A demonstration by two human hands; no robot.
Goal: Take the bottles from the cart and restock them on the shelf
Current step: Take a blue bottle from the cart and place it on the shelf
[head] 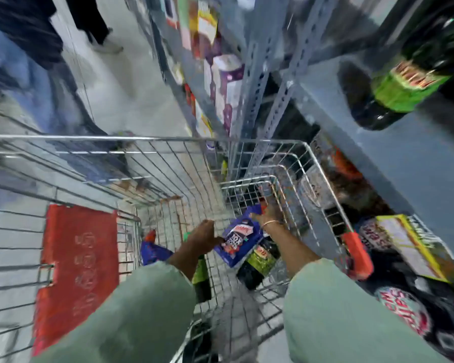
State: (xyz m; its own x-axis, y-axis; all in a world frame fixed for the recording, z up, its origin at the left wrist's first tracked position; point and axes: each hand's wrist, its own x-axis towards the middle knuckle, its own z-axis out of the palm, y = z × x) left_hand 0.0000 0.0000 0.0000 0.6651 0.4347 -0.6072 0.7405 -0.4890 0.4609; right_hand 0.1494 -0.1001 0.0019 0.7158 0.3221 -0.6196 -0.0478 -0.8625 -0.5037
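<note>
while the grey steel shelf stands just beside the wire cart, i lean over so both arms reach its bottom. one dark bottle with a green label already sits up there. down in the cart lie two more, bottle one under a glossy blue packet, bottle two under my wrist. my left hand curls near that packet; what it grips, i cannot tell. my right hand reaches past it, fingers blurred.

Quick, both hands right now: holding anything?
Left hand: closed on a green-label bottle.
Right hand: down in the cart; grip cannot be told.
</note>
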